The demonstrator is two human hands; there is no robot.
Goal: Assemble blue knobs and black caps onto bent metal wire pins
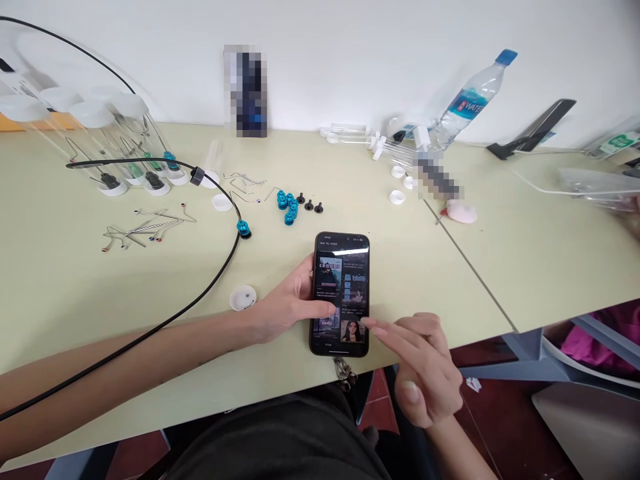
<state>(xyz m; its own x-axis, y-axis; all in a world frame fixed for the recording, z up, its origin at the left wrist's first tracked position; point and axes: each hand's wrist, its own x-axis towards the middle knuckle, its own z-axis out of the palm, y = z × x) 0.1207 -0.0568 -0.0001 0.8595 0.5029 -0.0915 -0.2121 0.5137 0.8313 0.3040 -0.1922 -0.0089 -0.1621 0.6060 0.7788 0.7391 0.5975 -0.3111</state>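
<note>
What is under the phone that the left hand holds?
The left hand reaches beneath the phone from its left edge; the table shows around it. The hand's covered part, and anything else there, cannot be seen.

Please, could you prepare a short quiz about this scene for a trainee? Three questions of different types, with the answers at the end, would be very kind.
1. Short answer: which of the person's two grips holds the phone?
2. True or false: the cap of the leaning water bottle is red.
3. Multiple choice: how many small black pieces lie loose just right of the cluster of turquoise parts?
a) one
b) three
c) six

Key:
1. The left grip, with its thumb over the screen.
2. False; it is blue.
3. b
</note>
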